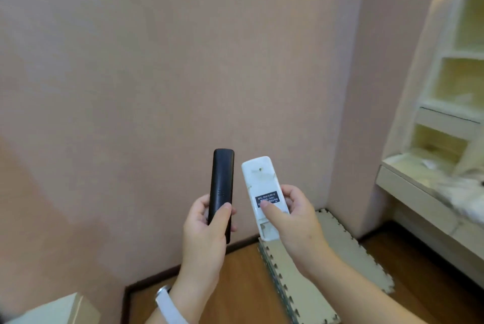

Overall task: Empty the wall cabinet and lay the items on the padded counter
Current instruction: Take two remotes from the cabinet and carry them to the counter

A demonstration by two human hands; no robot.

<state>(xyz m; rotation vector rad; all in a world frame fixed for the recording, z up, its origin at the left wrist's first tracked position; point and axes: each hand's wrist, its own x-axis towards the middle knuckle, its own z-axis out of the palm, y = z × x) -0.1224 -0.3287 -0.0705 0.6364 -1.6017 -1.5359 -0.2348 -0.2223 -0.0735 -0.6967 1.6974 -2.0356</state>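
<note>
Left hand (207, 229) wrapped round black remote (221, 182); right hand (296, 221) round white remote (262, 184) beside it; best laid flat separately.

Pink wall (157, 61); wooden floor (243, 287); foam puzzle mats (293, 284) on floor by wall; beige box (60, 310) lower left.

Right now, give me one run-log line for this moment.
left hand: grips black remote | right hand: grips white remote, label side showing | both held up before pink wall

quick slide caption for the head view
Held up before a pink wall: black remote in the left hand, white remote in the right hand.
</note>
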